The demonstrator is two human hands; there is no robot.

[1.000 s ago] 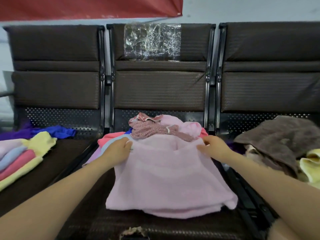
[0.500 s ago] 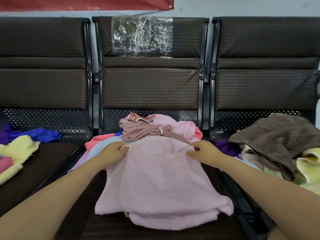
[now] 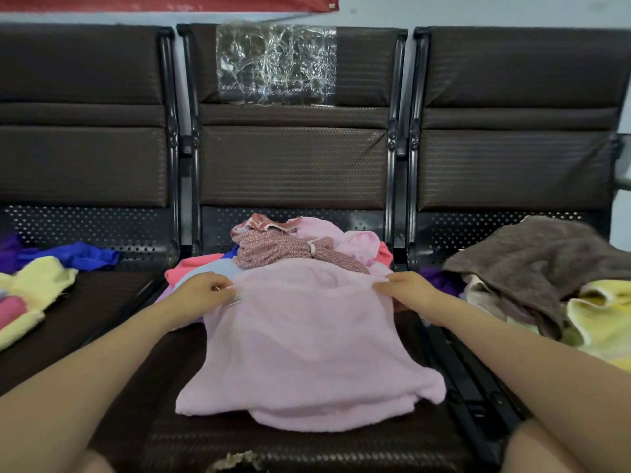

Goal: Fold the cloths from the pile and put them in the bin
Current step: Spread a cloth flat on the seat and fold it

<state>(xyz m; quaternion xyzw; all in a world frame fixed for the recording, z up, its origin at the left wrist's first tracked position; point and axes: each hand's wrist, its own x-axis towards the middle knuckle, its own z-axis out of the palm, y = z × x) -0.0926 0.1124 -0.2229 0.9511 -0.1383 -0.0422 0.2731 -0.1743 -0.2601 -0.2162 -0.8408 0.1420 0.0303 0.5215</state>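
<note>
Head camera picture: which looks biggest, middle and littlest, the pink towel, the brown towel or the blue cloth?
1. Pink towel, biggest; it lies nearest the camera, which helps.
2. Brown towel, on the right seat.
3. Blue cloth, littlest; it is bunched up and partly hidden, so its true size is unsure.

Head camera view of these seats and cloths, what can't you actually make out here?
- The bin: nowhere in the head view, so its place is unknown.
- Pile on the middle seat: the pink towel covers its front.
- Fingertips of the left hand and right hand: partly tucked into the towel's far edge.
- Folded stack: cut off by the left edge.
- Yellow cloth: cut off by the right edge, partly under the brown towel.
</note>
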